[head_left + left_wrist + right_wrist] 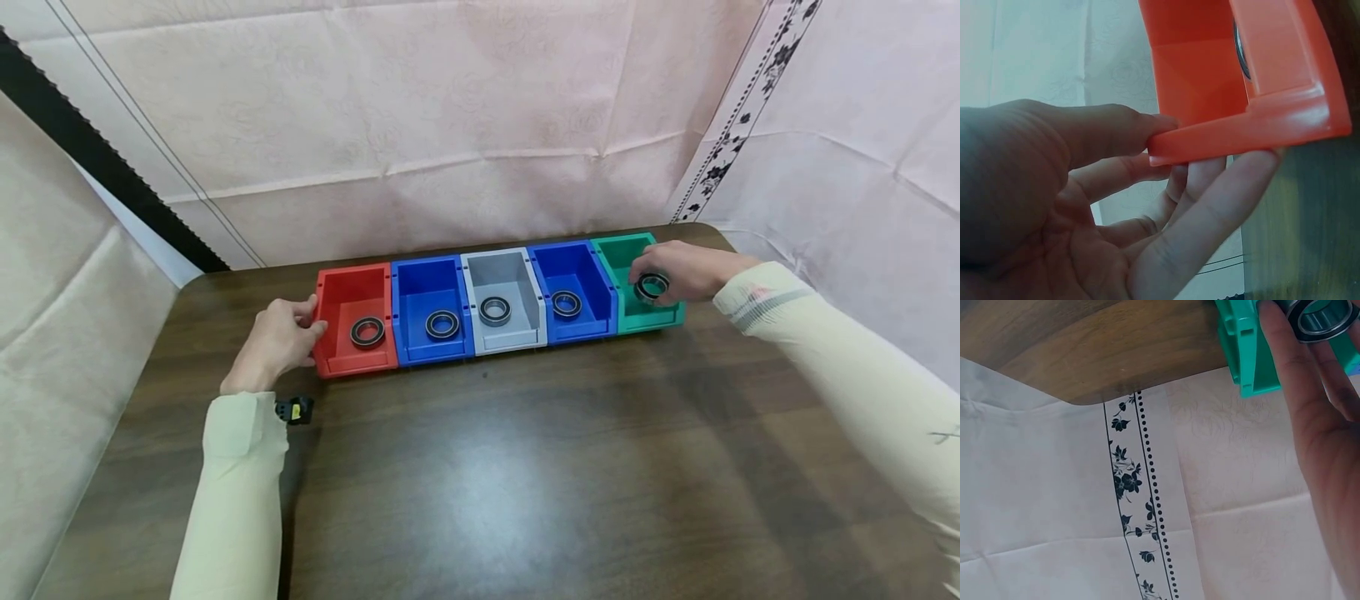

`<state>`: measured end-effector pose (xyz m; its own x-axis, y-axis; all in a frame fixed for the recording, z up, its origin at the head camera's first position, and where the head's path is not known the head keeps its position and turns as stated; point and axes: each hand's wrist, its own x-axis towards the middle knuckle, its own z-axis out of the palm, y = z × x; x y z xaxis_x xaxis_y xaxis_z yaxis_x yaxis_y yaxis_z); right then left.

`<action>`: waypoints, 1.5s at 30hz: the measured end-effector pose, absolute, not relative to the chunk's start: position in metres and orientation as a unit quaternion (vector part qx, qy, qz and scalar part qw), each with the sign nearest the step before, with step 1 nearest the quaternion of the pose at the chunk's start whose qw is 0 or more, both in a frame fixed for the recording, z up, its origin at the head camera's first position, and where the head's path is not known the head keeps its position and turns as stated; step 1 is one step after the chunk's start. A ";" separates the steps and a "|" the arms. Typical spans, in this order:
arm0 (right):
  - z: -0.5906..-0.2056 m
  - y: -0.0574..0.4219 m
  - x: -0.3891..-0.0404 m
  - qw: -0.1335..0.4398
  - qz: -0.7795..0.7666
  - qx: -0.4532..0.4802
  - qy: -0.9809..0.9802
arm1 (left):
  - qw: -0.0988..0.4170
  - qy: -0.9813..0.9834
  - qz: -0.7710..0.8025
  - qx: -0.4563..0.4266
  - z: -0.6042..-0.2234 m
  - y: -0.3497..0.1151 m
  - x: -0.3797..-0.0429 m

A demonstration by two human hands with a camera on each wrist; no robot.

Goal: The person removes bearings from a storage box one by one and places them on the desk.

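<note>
My left hand (pixel 276 340) is at the left side of a red bin (pixel 358 293). In the left wrist view its thumb and fingers pinch the red side wall (pixel 1210 136) between them. Over a green bin (pixel 626 252) at the row's right end, my right hand (pixel 688 268) holds a ball bearing (pixel 1325 325) by its ring, tilted. Whether this bearing touches the bin's floor is unclear. Another bearing (pixel 367 343) lies flat in the red bin.
Between the red and green bins stand a blue bin (pixel 427 283), a grey bin (pixel 498 271) and a second blue bin (pixel 558 262), joined in a row. Each has one bearing lying in it. The brown wooden table (pixel 480 483) meets pale cloth (pixel 420 125) at its back edge.
</note>
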<state>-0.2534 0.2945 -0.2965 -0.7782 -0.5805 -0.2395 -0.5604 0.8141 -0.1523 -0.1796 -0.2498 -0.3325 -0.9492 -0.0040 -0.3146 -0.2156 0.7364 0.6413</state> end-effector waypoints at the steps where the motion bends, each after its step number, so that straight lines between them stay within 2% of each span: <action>1: -0.296 0.295 -0.252 0.137 -0.036 -0.302 0.943 | 0.147 0.921 0.357 -0.059 -0.333 -0.250 -0.180; 15: -0.294 0.304 -0.240 0.112 -0.042 -0.315 0.942 | 0.148 0.921 0.356 -0.057 -0.335 -0.250 -0.180; 30: -0.295 0.304 -0.229 0.128 -0.038 -0.308 0.942 | 0.145 0.921 0.357 -0.056 -0.334 -0.250 -0.179; 45: -0.295 0.310 -0.211 0.121 -0.049 -0.320 0.938 | 0.143 0.919 0.365 -0.048 -0.334 -0.248 -0.180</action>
<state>-0.2111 0.3097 -0.2945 -0.7654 -0.6131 -0.1956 -0.5897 0.7899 -0.1685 -0.1801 -0.2484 -0.3340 -0.9544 0.0162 -0.2981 -0.1927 0.7293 0.6565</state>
